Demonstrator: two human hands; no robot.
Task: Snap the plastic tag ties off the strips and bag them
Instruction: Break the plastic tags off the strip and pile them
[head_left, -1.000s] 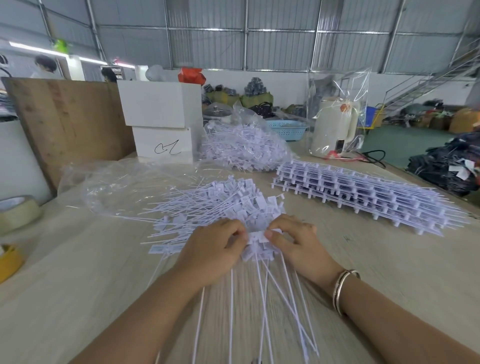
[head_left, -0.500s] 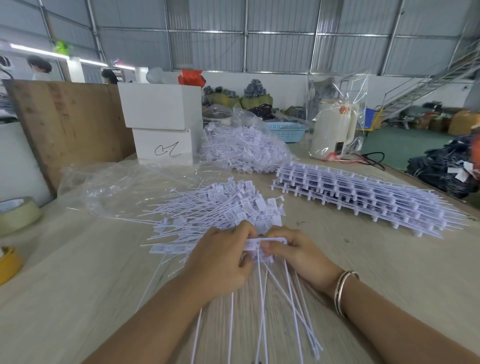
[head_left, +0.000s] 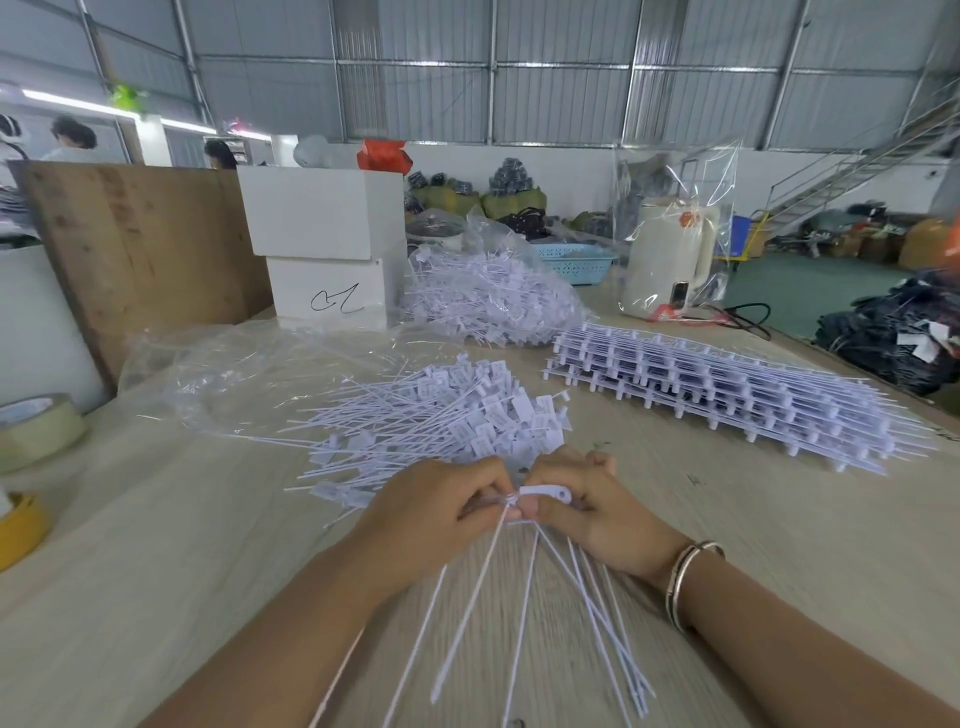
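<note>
My left hand (head_left: 431, 514) and my right hand (head_left: 587, 509) meet at the table's near middle, both gripping one white strip of tag ties (head_left: 543, 492). Its long thin tails (head_left: 524, 613) fan out toward me over the table. Just beyond my hands lies a loose pile of snapped-off ties (head_left: 441, 421). A stack of whole strips (head_left: 727, 389) sits to the right. An open clear bag (head_left: 234, 374) lies flat to the left of the pile. A filled clear bag of ties (head_left: 488, 301) stands further back.
Two stacked white boxes (head_left: 322, 249) and a wooden board (head_left: 135, 249) stand at the back left. Tape rolls (head_left: 31, 431) lie at the left edge. A wrapped kettle (head_left: 670, 254) and a blue basket (head_left: 574, 260) are behind. The table's right edge (head_left: 883, 384) runs diagonally.
Both hands have drawn a little toward me and lifted the strip's head up; the tie tails have spread wider. The piles and bags lie as before.
</note>
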